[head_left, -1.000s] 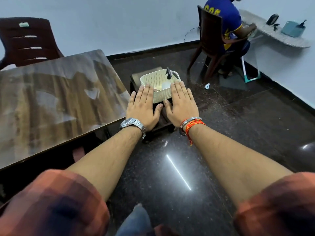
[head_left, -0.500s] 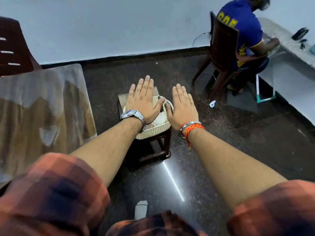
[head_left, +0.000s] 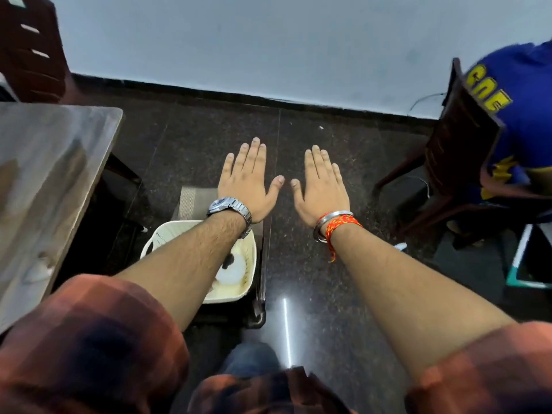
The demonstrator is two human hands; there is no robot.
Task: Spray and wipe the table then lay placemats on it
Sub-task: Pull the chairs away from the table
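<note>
My left hand (head_left: 246,180) and my right hand (head_left: 321,183) are stretched out flat, palms down, fingers apart, holding nothing, above the dark floor. Under my left forearm a cream plastic basket (head_left: 243,282) sits on a low dark stool (head_left: 258,312); inside it I see a white object with a dark top, partly hidden by my arm. A folded grey placemat (head_left: 194,201) lies on the stool behind the basket. The glossy wooden table (head_left: 44,180) fills the left side.
A dark red chair (head_left: 30,49) stands behind the table at top left. At the right a person in a blue shirt (head_left: 522,115) sits on a brown chair (head_left: 457,144). A white wall runs across the back, above polished black floor (head_left: 328,294).
The view has closed in on the stool and tilted down; the basket now lies under my left forearm, not under my palms. Both hands stay flat and empty, a little farther apart.
</note>
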